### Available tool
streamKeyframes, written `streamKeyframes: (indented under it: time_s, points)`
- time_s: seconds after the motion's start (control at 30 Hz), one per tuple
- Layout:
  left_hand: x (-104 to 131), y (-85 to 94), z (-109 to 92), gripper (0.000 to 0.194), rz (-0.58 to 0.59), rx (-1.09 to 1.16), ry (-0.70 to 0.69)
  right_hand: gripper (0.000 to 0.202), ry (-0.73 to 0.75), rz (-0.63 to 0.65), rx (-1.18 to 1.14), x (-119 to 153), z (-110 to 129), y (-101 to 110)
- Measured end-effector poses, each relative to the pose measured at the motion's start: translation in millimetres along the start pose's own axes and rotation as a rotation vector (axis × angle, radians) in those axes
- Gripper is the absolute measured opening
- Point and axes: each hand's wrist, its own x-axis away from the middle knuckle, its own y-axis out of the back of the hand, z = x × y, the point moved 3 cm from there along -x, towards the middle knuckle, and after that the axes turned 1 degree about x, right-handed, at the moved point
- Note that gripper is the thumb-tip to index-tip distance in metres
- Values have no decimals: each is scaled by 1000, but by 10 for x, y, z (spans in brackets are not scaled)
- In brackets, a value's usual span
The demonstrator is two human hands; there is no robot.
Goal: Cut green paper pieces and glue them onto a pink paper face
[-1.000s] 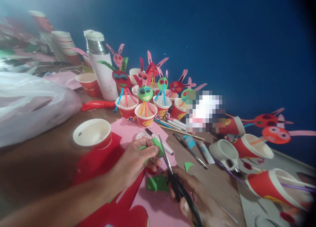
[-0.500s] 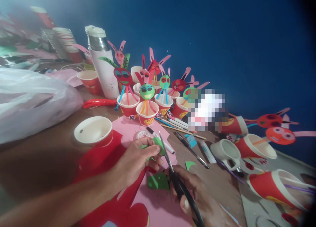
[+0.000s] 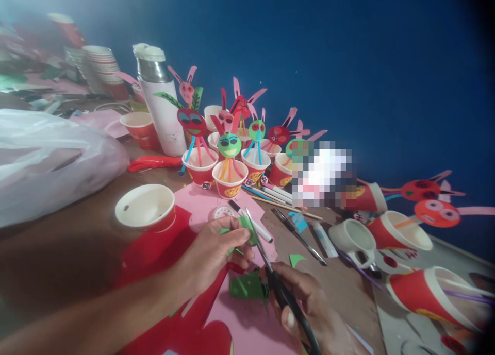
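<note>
My left hand (image 3: 222, 244) pinches a small piece of green paper (image 3: 247, 226) between thumb and fingers. In my right hand (image 3: 305, 298) is a pair of black-handled scissors (image 3: 284, 293), its blades pointing up along the right edge of that paper. Whether the blades are parted or closed is hard to make out. Below the hands, a darker green scrap (image 3: 245, 285) lies over pink paper (image 3: 247, 321) and red paper (image 3: 150, 272). A small light green offcut (image 3: 296, 260) rests on the table to the right of the scissors.
Paper cups with puppet faces, such as a green one (image 3: 229, 145), stand ahead. An uncovered paper cup (image 3: 147, 208) is at left, near a plastic bag (image 3: 58, 164) and a thermos (image 3: 162, 107). A mug (image 3: 353, 239), a pen (image 3: 299, 236) and a marker (image 3: 255, 223) lie to the right.
Both hands stay nearly in place at the green paper. The scissors and the paper have shifted only slightly, and the whole view has moved a little.
</note>
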Motion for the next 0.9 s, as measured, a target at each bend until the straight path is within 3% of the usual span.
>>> streamKeyframes:
  time_s: [0.9]
  points:
    - [0, 5, 11, 14, 17, 0, 25, 57, -64, -23, -32, 15, -113, 31]
